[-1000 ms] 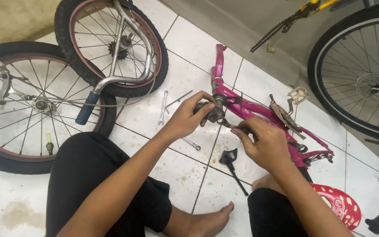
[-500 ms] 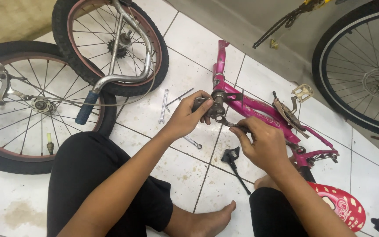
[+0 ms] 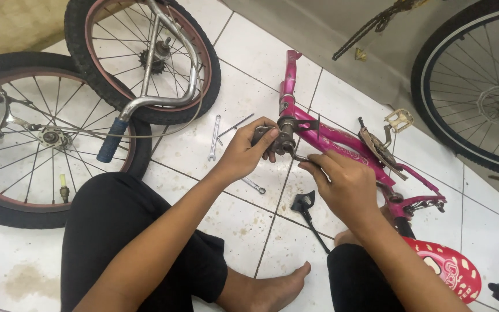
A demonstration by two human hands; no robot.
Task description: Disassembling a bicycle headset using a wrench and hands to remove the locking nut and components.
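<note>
No packages, labels, signs, screens.

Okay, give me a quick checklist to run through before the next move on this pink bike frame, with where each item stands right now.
1. Left hand steadying the grey fitting at the frame's head: ok, fingers wrap around it.
2. Right hand on a slim metal tool that meets that fitting: ok for contact; cannot tell how well it is seated, the fingers cover it.
3. Pink frame resting stably: ok, it lies flat on the tiled floor.
4. Spare wrenches within reach: ok, beside the left hand.
5. Black tool on the floor clear of the hands: ok, below the right hand, untouched.
6. Wheels out of the way: ok, lying off to the left.
</note>
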